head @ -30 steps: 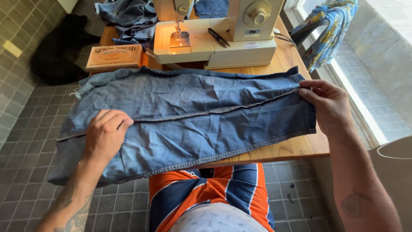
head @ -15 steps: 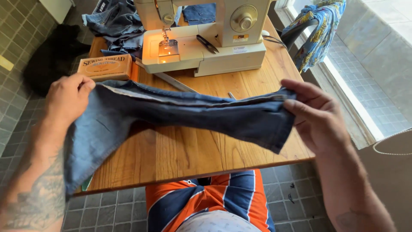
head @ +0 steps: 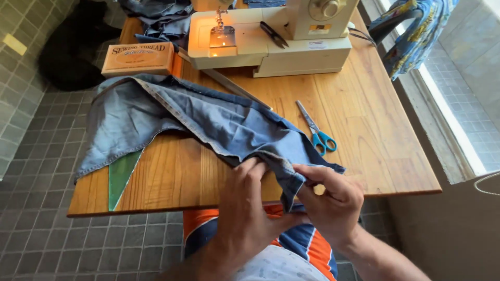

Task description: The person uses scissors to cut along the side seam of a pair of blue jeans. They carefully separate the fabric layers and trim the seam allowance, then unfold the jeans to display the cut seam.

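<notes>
Sitting at the wooden table (head: 364, 135), the person has both hands bunched at its near edge, working one end of a blue denim piece (head: 208, 117). Their left hand (head: 247, 208) has its fingers curled closed over the cloth's hem, while the right hand (head: 330, 200) pinches the same end, thumb against fingers, just beside the left. From there the denim stretches away across the tabletop to the far left corner, draping over the table's left side. Blue-handled scissors (head: 317, 132) lie near the right hand, and a cream sewing machine (head: 271, 36) stands at the back beside a flat cardboard box (head: 138, 58).
</notes>
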